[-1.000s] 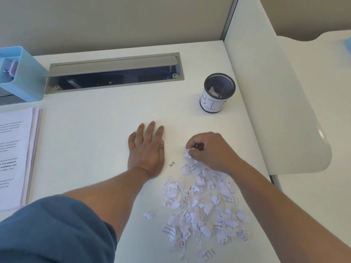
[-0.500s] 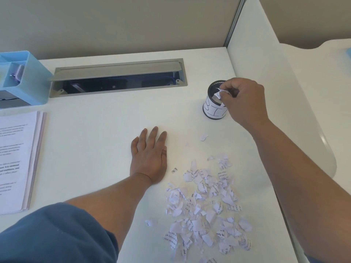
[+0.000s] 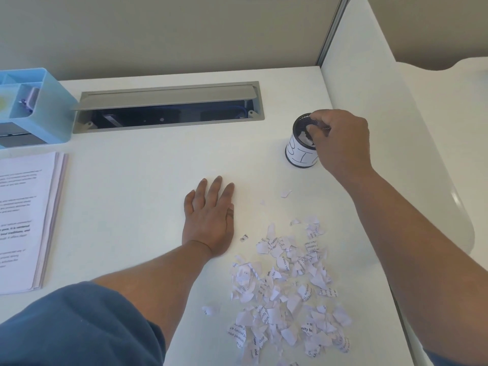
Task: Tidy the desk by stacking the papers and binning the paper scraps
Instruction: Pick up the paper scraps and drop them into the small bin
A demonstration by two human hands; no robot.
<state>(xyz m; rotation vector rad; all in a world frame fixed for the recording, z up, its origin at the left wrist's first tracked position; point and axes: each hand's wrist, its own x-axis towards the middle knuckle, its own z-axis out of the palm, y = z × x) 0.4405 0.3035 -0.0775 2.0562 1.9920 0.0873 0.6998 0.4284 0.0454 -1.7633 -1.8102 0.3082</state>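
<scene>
A pile of torn printed paper scraps (image 3: 287, 289) lies on the white desk at the lower right, with a few strays (image 3: 285, 193) above it. The small black mesh bin cup (image 3: 297, 151) with a white label stands at the right. My right hand (image 3: 340, 143) hovers over it, its curled fingertips dipping into the cup's mouth; no scrap shows between them, and white scraps lie inside the cup. My left hand (image 3: 210, 220) rests flat on the desk, left of the pile. A stack of printed papers (image 3: 25, 220) lies at the left edge.
A light blue desk organiser (image 3: 39, 107) stands at the back left. A grey cable tray (image 3: 169, 107) with its lid open is set into the desk at the back. A white divider panel (image 3: 390, 128) bounds the desk on the right.
My right hand pinched scraps from the pile's top, carried them up to the cup and lowered its fingertips into the mouth. The scrap seen in its fingers no longer shows. My left hand stayed flat.
</scene>
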